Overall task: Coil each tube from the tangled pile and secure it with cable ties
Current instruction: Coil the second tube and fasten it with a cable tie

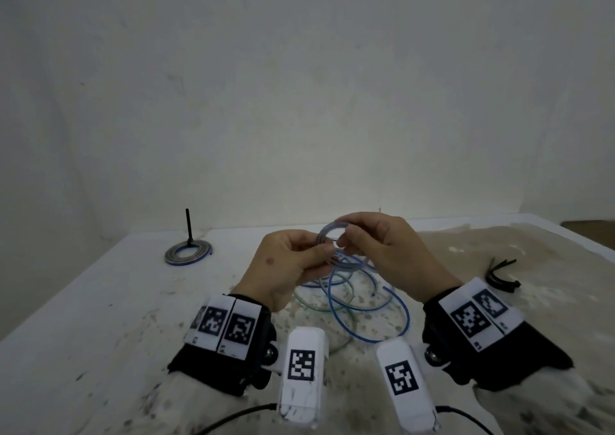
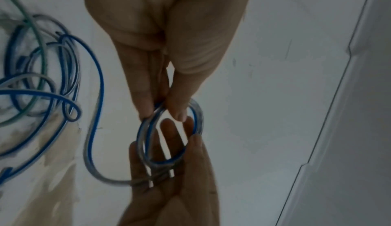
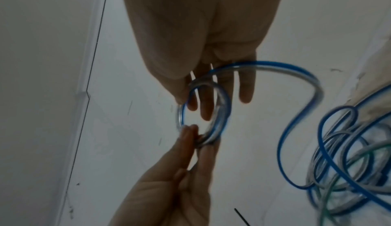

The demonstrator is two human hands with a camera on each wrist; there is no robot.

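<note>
Blue-striped clear tube (image 1: 327,235) forms a small coil above the table (image 1: 100,301), pinched by both hands, left (image 1: 289,261) and right (image 1: 382,245), so loops cannot spring open; its tail trails to the pile (image 1: 349,295).

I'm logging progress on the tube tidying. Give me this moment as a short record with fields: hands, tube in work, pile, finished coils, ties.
left hand: pinches one side of the small coil
right hand: holds the opposite side of the small coil
small coil: clear tube with a blue stripe, a few loops, held above the table, its tail runs down to the pile
pile: loose blue, clear and green tubes, tangled
finished coil: flat on the table, far left, beside a black rod
cable ties: black bunch, right side, untouched
</note>
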